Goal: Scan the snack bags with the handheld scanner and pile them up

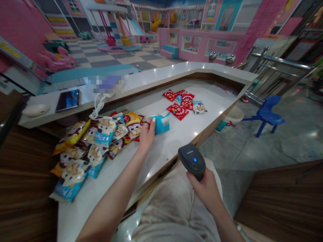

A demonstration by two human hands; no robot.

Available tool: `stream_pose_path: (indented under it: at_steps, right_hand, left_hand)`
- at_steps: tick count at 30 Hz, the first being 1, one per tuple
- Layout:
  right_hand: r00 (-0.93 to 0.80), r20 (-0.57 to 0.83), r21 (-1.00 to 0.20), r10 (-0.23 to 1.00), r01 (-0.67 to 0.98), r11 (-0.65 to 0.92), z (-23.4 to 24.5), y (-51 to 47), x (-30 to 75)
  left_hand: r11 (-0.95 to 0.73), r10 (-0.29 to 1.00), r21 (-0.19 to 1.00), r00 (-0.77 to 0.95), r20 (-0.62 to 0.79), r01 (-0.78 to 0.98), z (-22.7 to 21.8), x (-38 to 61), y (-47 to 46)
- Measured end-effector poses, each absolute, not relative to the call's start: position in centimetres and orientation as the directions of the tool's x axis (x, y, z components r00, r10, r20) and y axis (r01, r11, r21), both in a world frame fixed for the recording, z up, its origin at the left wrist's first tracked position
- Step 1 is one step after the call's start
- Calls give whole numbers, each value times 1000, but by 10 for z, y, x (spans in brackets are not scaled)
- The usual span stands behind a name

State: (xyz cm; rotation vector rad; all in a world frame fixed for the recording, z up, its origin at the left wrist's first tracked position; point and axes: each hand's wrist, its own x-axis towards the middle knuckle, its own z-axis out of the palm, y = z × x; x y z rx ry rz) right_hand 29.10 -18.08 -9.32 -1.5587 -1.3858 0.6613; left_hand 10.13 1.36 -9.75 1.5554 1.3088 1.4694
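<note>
My left hand (147, 133) grips the edge of a blue snack bag (162, 123) over the white counter (148, 164). Wrapped round the handle of a dark barcode scanner (192, 160) is my right hand (205, 188); a blue light glows on the scanner's top. To the left of my left hand lies a heap of blue, yellow and brown snack bags (103, 131) with cartoon faces. Farther right on the counter are several small red packets (178, 111) and a white-and-blue packet (199, 107).
On the raised ledge (161, 75) lie a phone (67, 100), a white rounded object (36, 110) and a white cable (99, 105). A blue chair (267, 112) and a white bucket (230, 119) stand on the floor at right. Metal railings (282, 62) rise behind them.
</note>
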Motion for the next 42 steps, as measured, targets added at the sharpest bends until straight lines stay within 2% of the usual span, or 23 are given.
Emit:
stream_pose_path:
  at_steps: [2, 4, 6, 9, 11, 12, 15, 18, 21, 24, 28, 31, 34, 36, 38, 40, 42]
  right_hand:
    - [223, 177, -887, 958, 458, 58, -94, -181, 292]
    - [225, 169, -886, 960, 462, 48, -95, -181, 293]
    - [227, 158, -880, 961, 474, 33, -96, -181, 293]
    - [238, 142, -882, 961, 472, 13, -97, -182, 294]
    - [249, 121, -888, 961, 459, -7, -98, -182, 296]
    - [253, 112, -891, 961, 454, -16, -98, -182, 297]
    - [264, 98, -892, 960, 450, -33, -99, -180, 299]
    - [267, 102, -891, 958, 452, -31, -98, -176, 302]
    - [273, 119, -888, 955, 460, -21, -98, -172, 303]
    - [288, 122, -890, 950, 455, -24, -98, -170, 304]
    - [297, 99, -899, 950, 436, -42, -99, -171, 303]
    - [295, 101, -895, 950, 443, -43, -100, -172, 302]
    - [288, 99, -898, 953, 437, -39, -100, -173, 301]
    - [286, 99, -901, 953, 432, -36, -99, -174, 301]
    - [288, 102, -899, 952, 437, -36, -99, -175, 300]
    - [284, 109, -894, 953, 446, -31, -99, -176, 300]
    - [273, 126, -890, 954, 455, -13, -99, -177, 299]
  left_hand:
    - [-421, 854, 714, -20, 519, 559, -74, 89, 27]
    - [-409, 826, 470, 100, 554, 782, -57, 80, 42]
    - [-308, 879, 233, 182, 442, 923, -47, 73, 56]
    - [-211, 971, -74, 218, 99, 975, -43, 70, 71]
    - [-217, 976, -169, 211, -49, 961, -43, 74, 77]
    - [-211, 977, -181, 204, -55, 961, -44, 78, 80]
    - [-210, 971, -100, 219, 93, 973, -50, 103, 90]
    - [-412, 897, 75, 390, 207, 908, -67, 139, 109]
    - [-571, 819, 245, 525, 231, 784, -93, 175, 130]
    - [-541, 840, 382, 499, 211, 749, -117, 201, 145]
    - [-467, 883, 466, 428, 195, 752, -132, 217, 147]
    - [-463, 883, 562, 412, 225, 686, -131, 214, 137]
    - [-422, 892, 762, 377, 250, 491, -124, 202, 117]
    - [-351, 908, 892, 336, 251, 284, -118, 192, 99]
    - [-207, 937, 978, 294, 187, 37, -113, 179, 80]
    - [23, 958, 973, 284, 44, -228, -110, 165, 59]
    - [243, 941, 865, 322, -102, -439, -111, 150, 41]
